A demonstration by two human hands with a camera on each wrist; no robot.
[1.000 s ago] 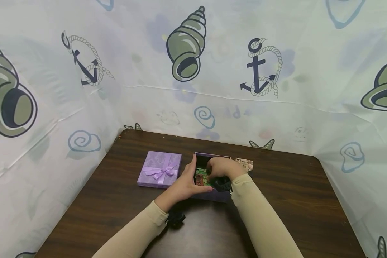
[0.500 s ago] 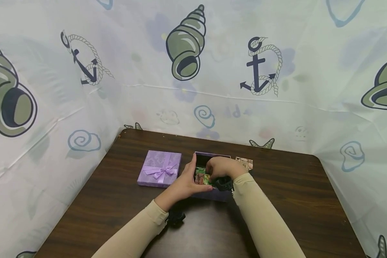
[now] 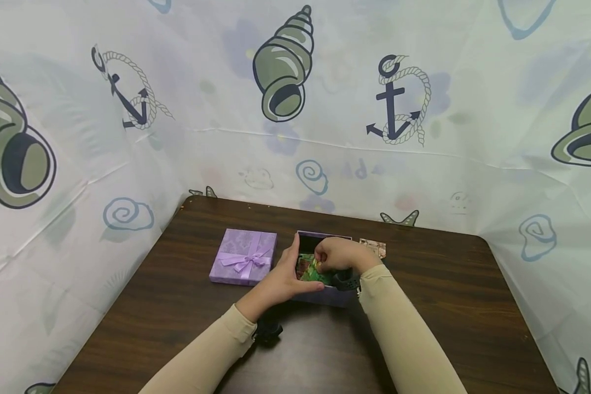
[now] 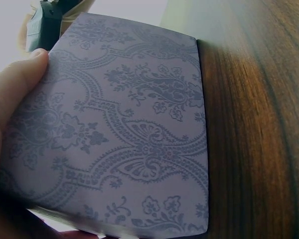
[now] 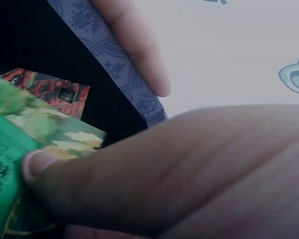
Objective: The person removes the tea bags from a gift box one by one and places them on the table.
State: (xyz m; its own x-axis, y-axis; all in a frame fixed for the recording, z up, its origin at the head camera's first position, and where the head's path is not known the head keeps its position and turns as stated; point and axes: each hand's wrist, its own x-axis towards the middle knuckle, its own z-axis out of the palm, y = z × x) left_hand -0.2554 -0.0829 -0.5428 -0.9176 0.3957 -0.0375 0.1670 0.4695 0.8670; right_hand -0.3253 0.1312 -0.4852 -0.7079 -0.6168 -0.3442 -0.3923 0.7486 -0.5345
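Observation:
A purple patterned gift box point(image 3: 325, 297) stands on the table with its top off, black inside. At its left side my left hand point(image 3: 283, 276) holds the corner, thumb at the front rim and fingers along the side wall. In the left wrist view the box's patterned wall point(image 4: 124, 124) shows beside the thumb. My right hand point(image 3: 343, 254) reaches into the box and pinches a green printed card point(image 5: 5, 167), thumb on its face. Around it lie a picture card with pale green and yellow shapes point(image 5: 55, 129) and a red-and-black printed card point(image 5: 55, 92), partly covered.
A purple lid point(image 3: 243, 257) with a ribbon bow lies left of the box. To the box's right is a brownish printed card point(image 3: 374, 248), partly hidden by the right wrist. A patterned cloth point(image 3: 335, 98) hangs behind the dark wooden table point(image 3: 453, 295).
The right hand has shifted slightly inside the box, and more bright green and yellow shows at its fingertips. The left hand and the lid stay in place.

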